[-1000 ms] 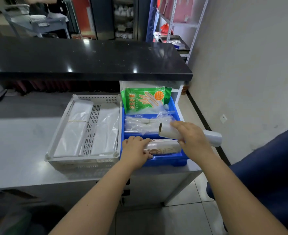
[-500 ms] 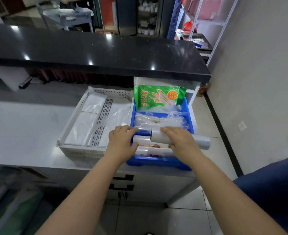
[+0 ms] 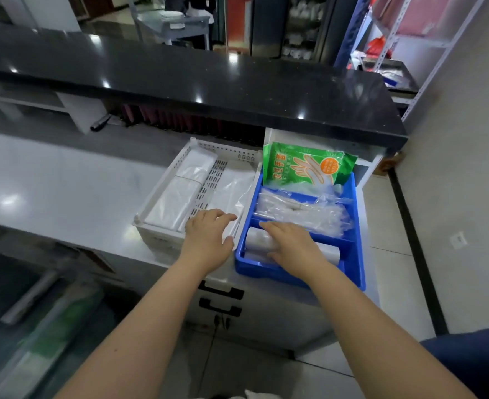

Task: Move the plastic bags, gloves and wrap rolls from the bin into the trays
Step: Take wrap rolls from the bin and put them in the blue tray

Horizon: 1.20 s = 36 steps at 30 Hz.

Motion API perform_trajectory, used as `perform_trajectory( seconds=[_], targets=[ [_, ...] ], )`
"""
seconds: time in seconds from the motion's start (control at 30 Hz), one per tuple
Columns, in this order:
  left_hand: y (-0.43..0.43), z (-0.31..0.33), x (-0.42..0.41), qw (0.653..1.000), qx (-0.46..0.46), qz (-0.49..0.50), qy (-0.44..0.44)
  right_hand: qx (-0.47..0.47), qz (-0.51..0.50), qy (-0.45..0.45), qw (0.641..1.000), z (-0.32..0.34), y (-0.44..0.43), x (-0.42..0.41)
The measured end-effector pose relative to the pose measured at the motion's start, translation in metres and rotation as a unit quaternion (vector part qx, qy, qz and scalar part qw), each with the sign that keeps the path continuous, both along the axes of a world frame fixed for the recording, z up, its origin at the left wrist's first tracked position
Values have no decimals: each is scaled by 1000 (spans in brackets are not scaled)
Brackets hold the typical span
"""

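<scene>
A blue tray (image 3: 267, 271) sits at the right end of the white counter. A green glove pack (image 3: 303, 165) leans in its back section and clear plastic bags (image 3: 300, 211) fill the middle one. A white wrap roll (image 3: 328, 254) lies in the front section, with another roll beneath it. My right hand (image 3: 292, 247) rests flat on that roll with the fingers stretched out. My left hand (image 3: 208, 240) hovers open over the seam between the blue tray and the white slotted tray (image 3: 156, 240), which holds folded white plastic bags (image 3: 180, 197).
A black raised countertop (image 3: 180, 76) runs behind the trays. The white work surface (image 3: 50, 182) stretches left. Drawer handles (image 3: 220, 292) sit below the trays. A blurred bin with long rolls (image 3: 36, 326) is at the lower left. A wall closes the right side.
My right hand has brought the wrap roll down into the blue tray's front section and flattened over it. My left hand has slid left off the lower roll.
</scene>
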<state>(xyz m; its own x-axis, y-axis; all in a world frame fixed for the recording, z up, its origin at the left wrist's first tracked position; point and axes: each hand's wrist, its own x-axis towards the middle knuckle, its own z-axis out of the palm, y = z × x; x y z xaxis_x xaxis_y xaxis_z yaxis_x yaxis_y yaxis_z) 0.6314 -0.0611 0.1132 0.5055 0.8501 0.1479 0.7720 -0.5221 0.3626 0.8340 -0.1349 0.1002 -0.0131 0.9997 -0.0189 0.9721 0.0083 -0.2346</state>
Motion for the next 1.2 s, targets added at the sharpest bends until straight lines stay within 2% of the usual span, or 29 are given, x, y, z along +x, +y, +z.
perform_trajectory(
  seconds=[0.17, 0.33, 0.53, 0.73, 0.9, 1.07, 1.2],
  targets=[
    [-1, 24, -18, 998, 42, 49, -17, 74, 6, -4, 997, 39, 17, -28],
    [-6, 37, -73, 987, 63, 144, -14, 98, 85, 13, 991, 65, 35, -78],
    [-44, 27, -179, 972, 52, 228, -33, 123, 168, 24, 978, 61, 19, -176],
    [-87, 2, -325, 946, 34, 322, -14, 117, 222, 39, 967, 50, 1, -311],
    [-117, -26, -454, 941, -6, 339, 15, 92, 226, 73, 967, 20, -21, -434],
    [-131, -42, -533, 945, -37, 325, 28, 56, 231, 84, 968, -5, -32, -521],
    [-115, -54, -574, 945, -72, 319, 26, 21, 228, 77, 970, -22, -26, -560]
  ],
)
